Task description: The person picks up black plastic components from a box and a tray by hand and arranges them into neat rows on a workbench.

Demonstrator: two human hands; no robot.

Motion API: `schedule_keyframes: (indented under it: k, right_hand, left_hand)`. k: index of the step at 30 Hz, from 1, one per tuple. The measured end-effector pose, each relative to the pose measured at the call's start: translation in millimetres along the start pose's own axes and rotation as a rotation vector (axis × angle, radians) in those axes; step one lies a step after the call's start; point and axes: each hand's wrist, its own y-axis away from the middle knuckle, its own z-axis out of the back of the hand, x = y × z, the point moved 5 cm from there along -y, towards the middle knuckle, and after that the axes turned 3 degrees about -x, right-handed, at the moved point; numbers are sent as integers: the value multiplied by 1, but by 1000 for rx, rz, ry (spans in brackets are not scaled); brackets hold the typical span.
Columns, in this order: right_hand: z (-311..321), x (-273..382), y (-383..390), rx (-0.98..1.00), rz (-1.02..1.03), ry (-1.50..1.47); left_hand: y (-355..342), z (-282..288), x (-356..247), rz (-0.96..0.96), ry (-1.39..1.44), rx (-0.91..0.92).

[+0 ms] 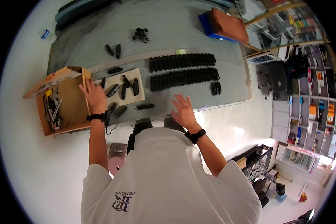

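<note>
My left hand (95, 98) is open, its fingers spread at the right wall of an open cardboard box (72, 106); whether it touches the wall I cannot tell. Small metal and black parts (53, 110) lie in the box's left side. Just right of that hand, several slim black pieces, like folded pocket knives (123, 91), rest on and around a beige sheet (115, 100). My right hand (184, 113) hovers open at the table's near edge, holding nothing. Beyond it, similar-looking black pieces stand packed in two long rows (184, 78), with a short group (215, 88) at their right end.
The grey table (175, 33) also bears a black cluster (140, 34), two loose black pieces (118, 51) and a long flat strip (112, 64). Brown and blue folded material (227, 26) lies far right. A pink round-topped object (117, 164) is below the table's near edge; shelves (306, 108) stand right.
</note>
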Motion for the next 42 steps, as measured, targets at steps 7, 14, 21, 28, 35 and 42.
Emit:
schedule_keyframes:
  k: [7, 14, 21, 28, 35, 42]
  right_hand:
    - [25, -37, 13, -27, -21, 1]
    - [49, -85, 17, -88, 76, -75]
    - [87, -138, 17, -183, 123, -175]
    - [114, -203, 49, -180, 182, -153]
    - [117, -249, 68, -268, 121, -131]
    - [121, -262, 71, -373, 123, -1]
  left_hand:
    - [0, 32, -11, 78, 93, -110]
    - [34, 116, -157, -411, 557, -269]
    - [80, 150, -338, -805, 789, -122]
    - [87, 158, -429, -870, 808, -63]
    - [90, 153, -477, -804, 775, -57]
    - [90, 148, -497, -602, 667, -28]
